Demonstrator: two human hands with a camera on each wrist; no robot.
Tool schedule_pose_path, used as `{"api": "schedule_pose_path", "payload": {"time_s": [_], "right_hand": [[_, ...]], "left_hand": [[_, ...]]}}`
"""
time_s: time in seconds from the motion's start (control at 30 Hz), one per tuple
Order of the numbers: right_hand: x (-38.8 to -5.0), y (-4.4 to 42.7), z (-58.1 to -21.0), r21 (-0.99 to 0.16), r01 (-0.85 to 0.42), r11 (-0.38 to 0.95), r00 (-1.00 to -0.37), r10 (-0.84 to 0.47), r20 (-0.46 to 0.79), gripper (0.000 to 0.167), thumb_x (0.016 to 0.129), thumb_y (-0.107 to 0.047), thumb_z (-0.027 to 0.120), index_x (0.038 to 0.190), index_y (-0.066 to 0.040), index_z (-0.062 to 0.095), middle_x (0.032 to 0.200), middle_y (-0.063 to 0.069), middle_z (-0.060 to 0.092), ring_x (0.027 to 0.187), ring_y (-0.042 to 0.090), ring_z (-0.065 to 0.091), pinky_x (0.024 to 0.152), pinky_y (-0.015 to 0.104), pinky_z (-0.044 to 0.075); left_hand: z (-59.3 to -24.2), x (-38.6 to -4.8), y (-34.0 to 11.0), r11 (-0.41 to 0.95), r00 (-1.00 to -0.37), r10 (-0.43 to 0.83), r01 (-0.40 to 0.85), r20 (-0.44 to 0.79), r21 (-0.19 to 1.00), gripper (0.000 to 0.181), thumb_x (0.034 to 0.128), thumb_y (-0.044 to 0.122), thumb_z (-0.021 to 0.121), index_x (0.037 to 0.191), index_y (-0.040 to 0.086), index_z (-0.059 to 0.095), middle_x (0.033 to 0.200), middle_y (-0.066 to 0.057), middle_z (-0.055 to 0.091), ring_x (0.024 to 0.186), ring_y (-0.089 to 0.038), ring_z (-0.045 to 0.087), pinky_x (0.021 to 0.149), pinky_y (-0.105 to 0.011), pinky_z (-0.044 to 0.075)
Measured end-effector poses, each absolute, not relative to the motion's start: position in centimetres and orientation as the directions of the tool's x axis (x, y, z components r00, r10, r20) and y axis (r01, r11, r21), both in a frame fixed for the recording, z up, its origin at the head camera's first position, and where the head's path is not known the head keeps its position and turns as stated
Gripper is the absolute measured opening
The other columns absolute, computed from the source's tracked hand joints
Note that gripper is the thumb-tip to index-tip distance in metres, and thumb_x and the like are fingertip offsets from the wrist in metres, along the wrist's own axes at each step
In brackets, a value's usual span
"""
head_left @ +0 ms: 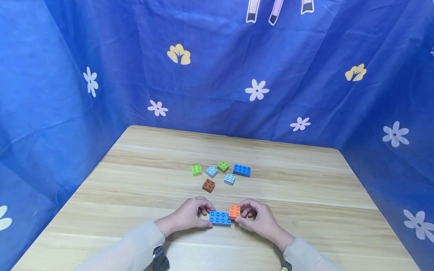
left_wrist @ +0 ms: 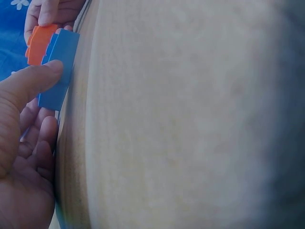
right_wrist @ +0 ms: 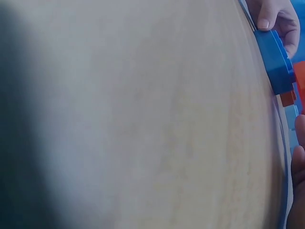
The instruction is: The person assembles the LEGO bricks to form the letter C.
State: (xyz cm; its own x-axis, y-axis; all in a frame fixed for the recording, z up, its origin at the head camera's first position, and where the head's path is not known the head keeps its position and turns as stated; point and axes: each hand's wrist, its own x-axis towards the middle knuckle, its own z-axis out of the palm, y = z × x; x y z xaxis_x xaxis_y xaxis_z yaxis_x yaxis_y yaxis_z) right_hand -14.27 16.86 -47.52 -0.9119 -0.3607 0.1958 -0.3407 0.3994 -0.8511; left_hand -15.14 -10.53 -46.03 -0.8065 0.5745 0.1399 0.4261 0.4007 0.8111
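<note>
A long blue toy brick with two rows of studs lies near the front of the table. My left hand pinches its left end between thumb and fingers; the left wrist view shows the thumb across the side of the blue brick. In my right hand a square orange brick is gripped by thumb and fingers. The orange brick overlaps the blue brick's right end in the head view. In the right wrist view the orange brick sits higher than the blue brick; whether they touch I cannot tell.
Beyond the hands lie a brown brick, two light blue bricks, two green bricks and another long blue brick. A blue patterned cloth surrounds the wooden table at the back and sides.
</note>
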Motion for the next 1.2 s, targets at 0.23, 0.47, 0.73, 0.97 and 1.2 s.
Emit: {"api": "schedule_pose_path", "payload": {"time_s": [0.23, 0.47, 0.73, 0.97, 1.2], "right_hand": [[-13.9, 16.3, -46.5, -0.816, -0.428, 0.388, -0.869, -0.424, 0.254, 0.037, 0.072, -0.006, 0.082, 0.106, -0.008, 0.068, 0.083, 0.000, 0.064, 0.074, 0.024, 0.061, 0.066, 0.030, 0.053], [-13.1, 15.7, -43.6, -0.765, -0.542, 0.348, -0.797, -0.503, 0.336, 0.037, 0.072, 0.000, 0.080, 0.106, 0.000, 0.068, 0.085, 0.004, 0.064, 0.073, 0.027, 0.061, 0.066, 0.032, 0.053], [-13.9, 16.0, -45.7, -0.754, -0.539, 0.376, -0.798, -0.516, 0.312, 0.038, 0.069, -0.005, 0.083, 0.105, -0.007, 0.070, 0.082, -0.003, 0.063, 0.071, 0.019, 0.061, 0.065, 0.029, 0.053], [-14.6, 16.4, -46.5, -0.749, -0.509, 0.425, -0.811, -0.529, 0.250, 0.037, 0.070, -0.019, 0.084, 0.105, -0.016, 0.071, 0.081, -0.011, 0.061, 0.070, 0.007, 0.057, 0.066, 0.024, 0.051], [-14.6, 16.5, -46.6, -0.746, -0.497, 0.444, -0.816, -0.531, 0.227, 0.037, 0.069, -0.019, 0.084, 0.104, -0.016, 0.072, 0.078, -0.006, 0.061, 0.068, 0.005, 0.055, 0.061, 0.022, 0.049]], "left_hand": [[-46.1, -15.1, -10.6, 0.397, -0.802, 0.575, 0.448, 0.164, 0.801, 0.033, 0.0684, 0.012, 0.083, 0.097, 0.007, 0.067, 0.086, 0.008, 0.058, 0.076, -0.010, 0.055, 0.068, -0.023, 0.048], [-46.2, -15.2, -10.6, 0.401, -0.800, 0.580, 0.442, 0.151, 0.803, 0.033, 0.0685, 0.013, 0.084, 0.097, 0.007, 0.067, 0.086, 0.009, 0.057, 0.076, -0.011, 0.055, 0.069, -0.023, 0.048], [-46.0, -15.2, -10.6, 0.413, -0.808, 0.576, 0.422, 0.129, 0.807, 0.033, 0.0683, 0.013, 0.084, 0.097, 0.008, 0.068, 0.086, 0.008, 0.058, 0.077, -0.011, 0.055, 0.069, -0.024, 0.048], [-45.9, -15.2, -10.5, 0.421, -0.813, 0.571, 0.409, 0.114, 0.810, 0.033, 0.0680, 0.012, 0.084, 0.097, 0.008, 0.068, 0.085, 0.008, 0.057, 0.077, -0.012, 0.055, 0.069, -0.024, 0.048], [-46.0, -15.2, -10.5, 0.423, -0.811, 0.573, 0.416, 0.118, 0.805, 0.034, 0.0678, 0.012, 0.085, 0.097, 0.008, 0.068, 0.086, 0.008, 0.057, 0.077, -0.011, 0.055, 0.069, -0.024, 0.048]]}}
